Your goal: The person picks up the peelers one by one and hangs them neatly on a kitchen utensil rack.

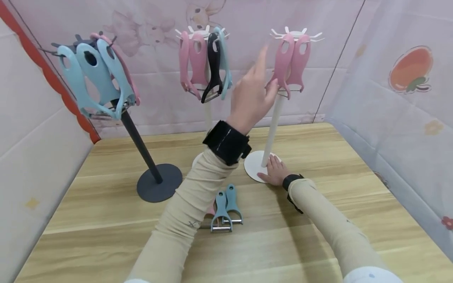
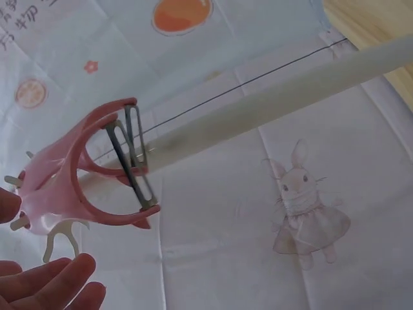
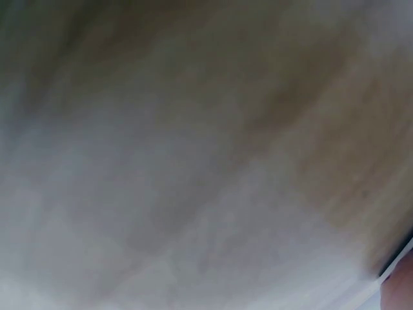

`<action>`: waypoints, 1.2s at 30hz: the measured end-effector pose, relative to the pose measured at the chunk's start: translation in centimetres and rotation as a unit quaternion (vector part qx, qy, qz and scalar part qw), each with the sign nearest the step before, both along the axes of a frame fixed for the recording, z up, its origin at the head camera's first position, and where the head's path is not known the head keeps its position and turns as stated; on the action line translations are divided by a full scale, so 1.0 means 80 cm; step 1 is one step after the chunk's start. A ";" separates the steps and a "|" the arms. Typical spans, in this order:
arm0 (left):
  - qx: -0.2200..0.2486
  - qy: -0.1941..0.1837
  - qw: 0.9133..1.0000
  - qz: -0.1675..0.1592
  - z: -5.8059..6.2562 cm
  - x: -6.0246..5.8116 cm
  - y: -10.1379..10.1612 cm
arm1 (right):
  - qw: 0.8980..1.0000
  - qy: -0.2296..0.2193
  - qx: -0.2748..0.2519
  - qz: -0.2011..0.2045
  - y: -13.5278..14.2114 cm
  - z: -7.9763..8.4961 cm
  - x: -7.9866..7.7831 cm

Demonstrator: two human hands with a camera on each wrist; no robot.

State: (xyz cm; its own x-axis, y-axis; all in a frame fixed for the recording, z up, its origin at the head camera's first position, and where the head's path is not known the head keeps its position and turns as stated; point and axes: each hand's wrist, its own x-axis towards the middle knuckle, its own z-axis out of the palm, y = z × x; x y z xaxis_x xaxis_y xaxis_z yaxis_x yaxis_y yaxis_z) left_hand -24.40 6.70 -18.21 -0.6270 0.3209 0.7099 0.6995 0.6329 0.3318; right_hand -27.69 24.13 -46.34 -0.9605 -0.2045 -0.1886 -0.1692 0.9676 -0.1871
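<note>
Two pink peelers (image 1: 299, 59) hang from the hooks of the right-hand white stand (image 1: 271, 129). Beside them is my left hand (image 1: 253, 92), its index finger pointing up and its thumb close to the nearer peeler. In the left wrist view the fingertips (image 2: 61, 281) are just below a white hook, with nothing held between fingers and thumb. Down at the table, my right hand (image 1: 277, 171) rests on the stand's round white base (image 1: 253, 167), fingers spread beside the pole. The right wrist view is mostly blurred tabletop (image 3: 226, 161).
A middle white stand (image 1: 205, 33) carries pink, black (image 1: 213, 59) and light blue peelers. The dark stand (image 1: 139, 145) on the left bears blue (image 1: 93, 68) and pink ones. Teal peelers (image 1: 221, 208) lie on the wooden table (image 1: 269, 251), near my left sleeve, which partly covers a pink one.
</note>
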 end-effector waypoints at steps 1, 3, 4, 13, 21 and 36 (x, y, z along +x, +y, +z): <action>0.002 0.005 1.000 -0.003 -0.006 0.003 -0.005 | 1.000 0.001 0.000 0.001 -0.001 0.001 0.000; -0.001 0.015 1.000 -0.009 -0.022 0.009 -0.016 | 1.000 0.000 -0.004 0.002 -0.002 0.003 0.001; -0.007 0.019 1.000 -0.011 -0.031 0.012 -0.022 | 1.000 -0.003 -0.006 0.002 -0.002 0.004 0.002; -0.113 -0.014 0.993 -0.013 -0.124 0.036 -0.065 | 1.000 -0.002 -0.014 0.000 -0.003 0.004 0.005; -0.242 -0.081 0.967 0.014 -0.179 0.052 -0.107 | 1.000 -0.007 -0.019 -0.002 -0.006 0.004 0.004; -0.361 -0.189 0.911 0.058 -0.264 0.065 -0.147 | 0.999 -0.022 -0.027 -0.001 -0.001 0.003 0.003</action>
State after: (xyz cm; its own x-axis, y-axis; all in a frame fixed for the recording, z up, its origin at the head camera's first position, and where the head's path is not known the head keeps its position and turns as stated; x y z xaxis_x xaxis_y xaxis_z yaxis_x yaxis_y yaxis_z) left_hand -19.17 -5.09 -39.35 -0.8421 0.5353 0.0658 0.5367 0.8438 0.0038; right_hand -27.48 24.01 -46.08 -0.9519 -0.2142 -0.2191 -0.1587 0.9564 -0.2453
